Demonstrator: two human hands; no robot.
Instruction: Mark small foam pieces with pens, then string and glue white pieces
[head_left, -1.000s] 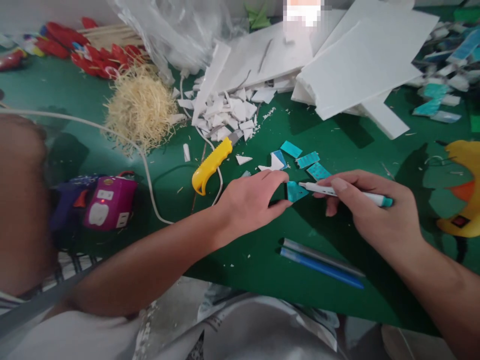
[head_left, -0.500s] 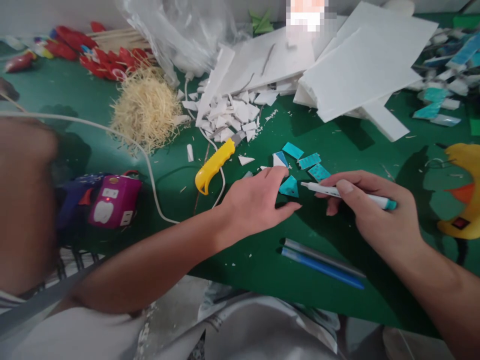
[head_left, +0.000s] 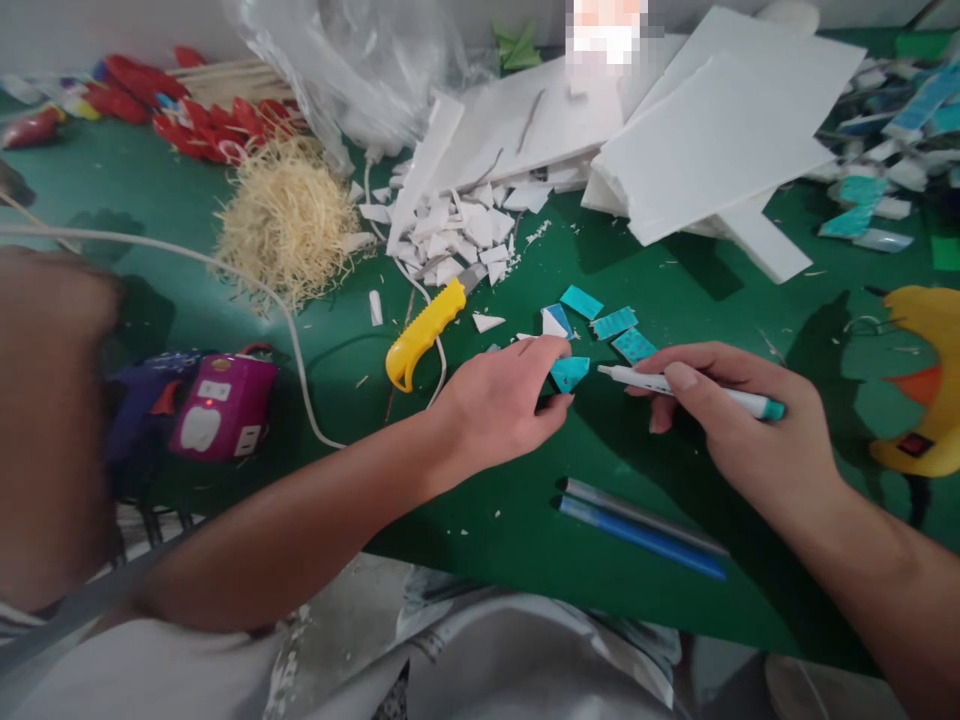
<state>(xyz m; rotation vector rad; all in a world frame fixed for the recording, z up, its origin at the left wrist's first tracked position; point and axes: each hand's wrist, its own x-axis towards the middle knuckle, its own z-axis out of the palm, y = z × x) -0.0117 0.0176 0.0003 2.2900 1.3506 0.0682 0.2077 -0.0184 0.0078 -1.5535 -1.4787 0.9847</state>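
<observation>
My right hand is closed round a white marker with a teal end, its tip pointing left. That tip stops just short of a small teal angular piece with a dark dot on it. The fingers and thumb of my left hand are closed on the left side of this piece, partly hiding it. Just beyond lie a teal rectangle, a striped teal piece, a dotted teal piece and a blue-and-white piece.
A yellow-handled knife lies left of my hands, near white foam scraps. Large white boards are stacked behind. Two pens rest in front. A yellow glue gun is at right; a cable crosses left beside a purple socket block.
My left fingers and thumb have closed on the teal angular piece, which has turned and shifted slightly. My right hand keeps the marker in nearly the same place.
</observation>
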